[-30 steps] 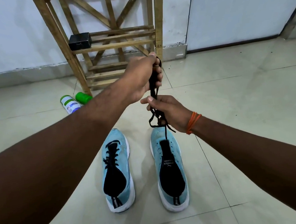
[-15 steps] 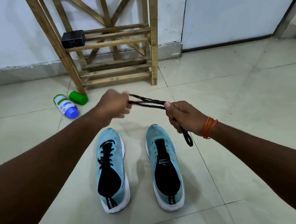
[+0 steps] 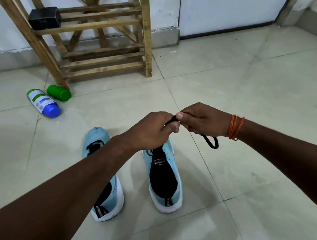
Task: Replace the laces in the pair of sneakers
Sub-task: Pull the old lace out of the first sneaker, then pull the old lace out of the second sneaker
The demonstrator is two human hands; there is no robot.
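A black lace [image 3: 211,143] is bunched between the two hands, just above the toes of the pair of sneakers. A short dark stretch of it shows where the hands meet, and one loop hangs out of the bottom of the right fist toward five o'clock, clear of the floor.

The left hand [image 3: 151,130] has its fingers curled in, thumb and fingertips pinching the lace at its three o'clock edge. The right hand [image 3: 202,121] meets it there, knuckles almost touching. Its thumb presses the lace onto the forefinger and the other fingers are folded round the rest of the bundle. An orange thread band [image 3: 235,127] circles the right wrist.

Below the hands, at six o'clock, the right-side sneaker [image 3: 164,179] stands on the tiled floor [image 3: 248,92], toe away from the person. It is light blue with a white sole and its black tongue and opening are in plain view. The left-side sneaker [image 3: 97,135] stands parallel at its nine o'clock, near but not touching. The left forearm crosses over its middle, so only the toe, some black at the throat and the heel show.

At ten o'clock from the sneakers, well apart, a white bottle with a blue cap [image 3: 42,103] lies on its side, with a green container [image 3: 59,92] lying just beside it. At twelve o'clock a wooden rack [image 3: 146,34] stands against the white wall, with a black box [image 3: 45,18] on its upper shelf.
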